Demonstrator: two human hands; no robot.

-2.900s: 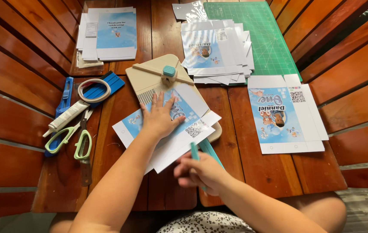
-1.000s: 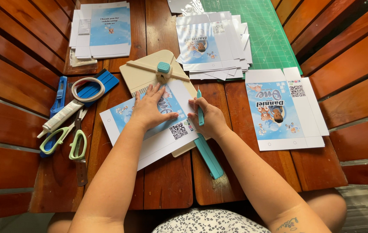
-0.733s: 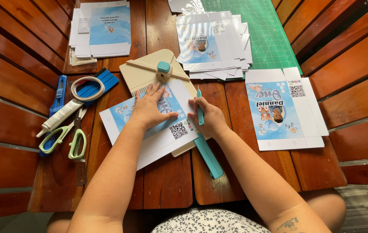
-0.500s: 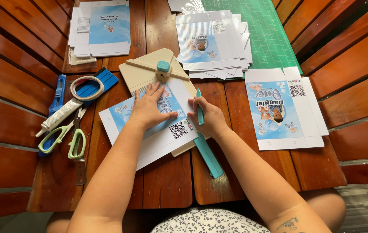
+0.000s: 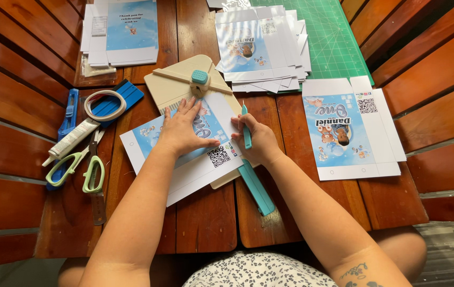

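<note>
Nothing moved: left hand point(image 5: 184, 133) still flattens the blue-printed white sheet point(image 5: 184, 159).

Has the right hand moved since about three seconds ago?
Yes. The right hand has gone up and away from the body, from below the printed sheet to its right edge, level with the beige trimmer board, gripping a teal tool.

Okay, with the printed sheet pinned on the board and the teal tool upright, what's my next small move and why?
Probably draw the teal scoring tool in your right hand toward you along the board, since your left hand already flattens the printed sheet.
</note>
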